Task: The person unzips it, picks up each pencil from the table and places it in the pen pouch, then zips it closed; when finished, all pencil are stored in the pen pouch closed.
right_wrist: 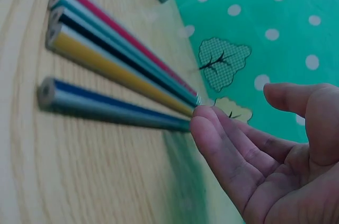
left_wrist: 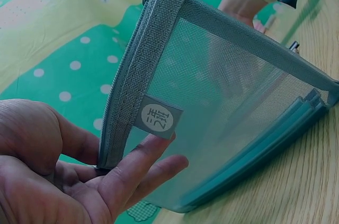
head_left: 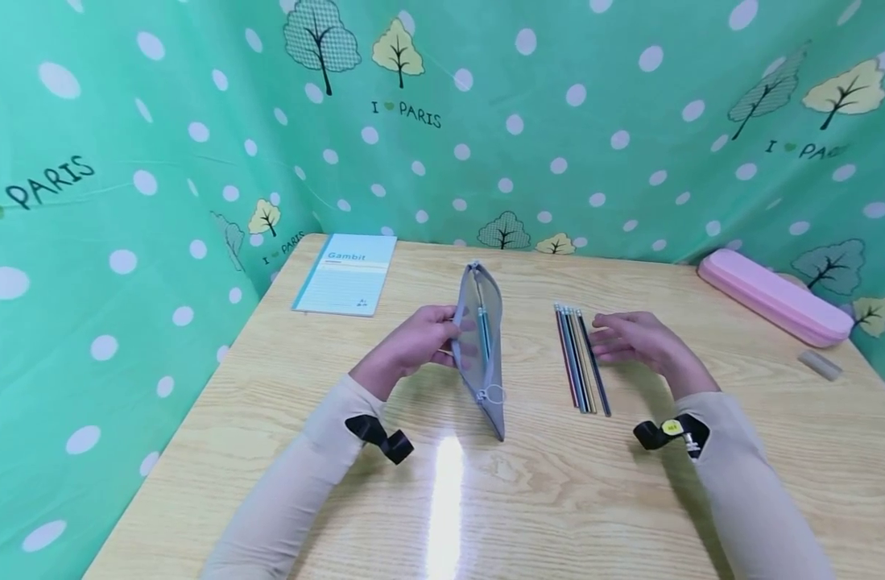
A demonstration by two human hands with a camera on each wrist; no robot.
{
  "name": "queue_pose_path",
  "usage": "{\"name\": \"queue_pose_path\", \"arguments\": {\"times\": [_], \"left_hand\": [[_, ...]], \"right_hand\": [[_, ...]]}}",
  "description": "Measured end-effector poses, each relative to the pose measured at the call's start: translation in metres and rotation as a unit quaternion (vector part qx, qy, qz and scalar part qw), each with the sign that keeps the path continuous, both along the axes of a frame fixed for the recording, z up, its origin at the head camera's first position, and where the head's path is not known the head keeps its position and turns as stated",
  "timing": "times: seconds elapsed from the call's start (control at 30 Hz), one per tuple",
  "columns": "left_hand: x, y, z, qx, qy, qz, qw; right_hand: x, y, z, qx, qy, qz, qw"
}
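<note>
My left hand [head_left: 415, 340] pinches a grey mesh zipper pouch [left_wrist: 212, 102] by its side, thumb at the zipper edge and fingers along the mesh near a small label [left_wrist: 158, 117]. The pouch stands upright on the table with its zipper mouth spread, and blue-green pencils [head_left: 484, 332] show inside it. To its right lies a row of several pencils [head_left: 574, 362], red, green, black, yellow and blue, side by side and pointing away from me. My right hand [head_left: 636, 345] is beside the row's right side with fingers extended, fingertips right at the blue pencil [right_wrist: 116, 108], holding nothing.
A light blue notebook [head_left: 346, 278] lies at the table's back left. At the back right are a pink pencil case [head_left: 775, 296] and a small grey eraser-like block [head_left: 820, 365]. A green dotted cloth [head_left: 485, 129] hangs behind and left of the wooden table [head_left: 543, 499].
</note>
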State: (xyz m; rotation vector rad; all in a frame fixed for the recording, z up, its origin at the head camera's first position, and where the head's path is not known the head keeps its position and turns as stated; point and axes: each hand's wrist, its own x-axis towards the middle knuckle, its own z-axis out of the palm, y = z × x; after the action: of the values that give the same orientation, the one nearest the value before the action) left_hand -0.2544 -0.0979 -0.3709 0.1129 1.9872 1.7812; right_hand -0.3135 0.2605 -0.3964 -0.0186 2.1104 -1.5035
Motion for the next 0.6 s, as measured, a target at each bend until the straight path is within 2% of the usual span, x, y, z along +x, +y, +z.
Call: {"name": "queue_pose_path", "arguments": {"times": [0.27, 0.5, 0.6], "left_hand": [[0.001, 0.002, -0.001, 0.006, -0.005, -0.001, 1.0000], [0.001, 0.001, -0.001, 0.017, -0.002, -0.003, 0.9999], [0.001, 0.001, -0.001, 0.018, -0.001, -0.003, 0.9998]], "right_hand": [[-0.005, 0.007, -0.006, -0.005, -0.023, 0.000, 0.9997], [-0.008, 0.003, -0.005, 0.030, -0.016, 0.011, 0.9993], [-0.010, -0.003, -0.006, 0.061, -0.002, 0.007, 0.9981]]}}
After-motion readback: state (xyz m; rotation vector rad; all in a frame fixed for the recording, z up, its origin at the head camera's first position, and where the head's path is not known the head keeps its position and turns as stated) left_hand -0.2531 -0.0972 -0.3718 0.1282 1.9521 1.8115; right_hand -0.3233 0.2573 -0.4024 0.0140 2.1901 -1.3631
